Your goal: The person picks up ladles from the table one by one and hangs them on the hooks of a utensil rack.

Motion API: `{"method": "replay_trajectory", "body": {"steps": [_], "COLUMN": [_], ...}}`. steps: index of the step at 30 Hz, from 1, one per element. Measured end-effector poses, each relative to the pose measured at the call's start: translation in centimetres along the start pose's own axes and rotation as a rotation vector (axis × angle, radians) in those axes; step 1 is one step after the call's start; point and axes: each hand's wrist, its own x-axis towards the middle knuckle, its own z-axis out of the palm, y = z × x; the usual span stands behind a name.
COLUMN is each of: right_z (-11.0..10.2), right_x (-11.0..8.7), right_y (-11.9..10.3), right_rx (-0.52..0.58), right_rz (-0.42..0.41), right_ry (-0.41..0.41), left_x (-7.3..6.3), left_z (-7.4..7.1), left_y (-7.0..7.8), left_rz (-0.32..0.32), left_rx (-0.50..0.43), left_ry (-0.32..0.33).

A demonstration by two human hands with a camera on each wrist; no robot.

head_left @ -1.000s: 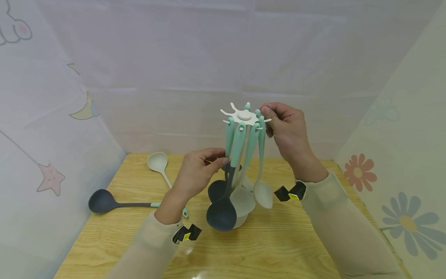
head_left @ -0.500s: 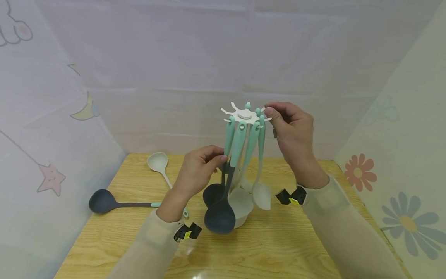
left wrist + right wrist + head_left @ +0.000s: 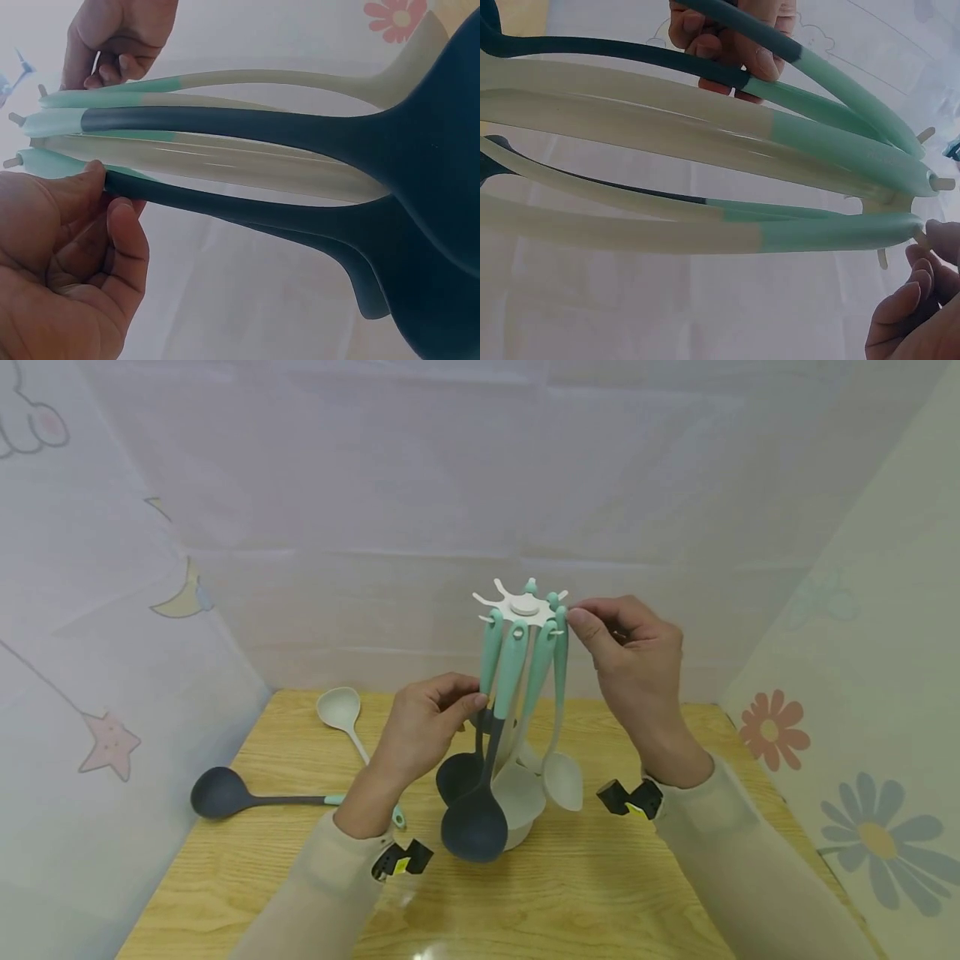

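Note:
A white rotating utensil rack (image 3: 522,607) with radiating hooks stands on the table, hung with several green-handled utensils. My left hand (image 3: 422,727) pinches the handle of a dark ladle (image 3: 456,778) on the rack's left side, where green meets dark. At the top right, my right hand (image 3: 637,652) pinches a hook tip beside the handle end of a cream spoon (image 3: 562,781); the fingers hide that tip in the head view. Another dark ladle (image 3: 474,828) hangs in front. Beside it is a wide cream utensil (image 3: 519,795). Utensils at the back are partly hidden.
On the left of the wooden table (image 3: 600,893) lie a dark ladle (image 3: 221,792) and a cream ladle (image 3: 339,707); my left forearm covers parts of their handles. Pale printed sheets (image 3: 450,485) enclose the table at the back and sides.
My right hand has shifted from the back right hook to the front right one, slightly down and rightward. The held ladle and its neighbours swung slightly left; my left hand stayed nearly still.

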Motion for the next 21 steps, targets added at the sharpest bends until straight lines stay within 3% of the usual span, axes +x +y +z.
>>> {"method": "replay_trajectory", "body": {"steps": [9, 21], "right_z": [0.32, 0.54], "right_x": [0.13, 0.27], "right_y": [0.07, 0.27], "right_rx": [-0.001, -0.026], "right_rz": [-0.098, -0.078], "right_ry": [-0.011, 0.000], "left_x": [-0.03, -0.07], "left_z": [0.12, 0.48], "left_y": [-0.06, -0.03], "left_rz": [-0.010, 0.010], "left_rx": [-0.020, -0.009], "left_ry": [-0.012, -0.010]}}
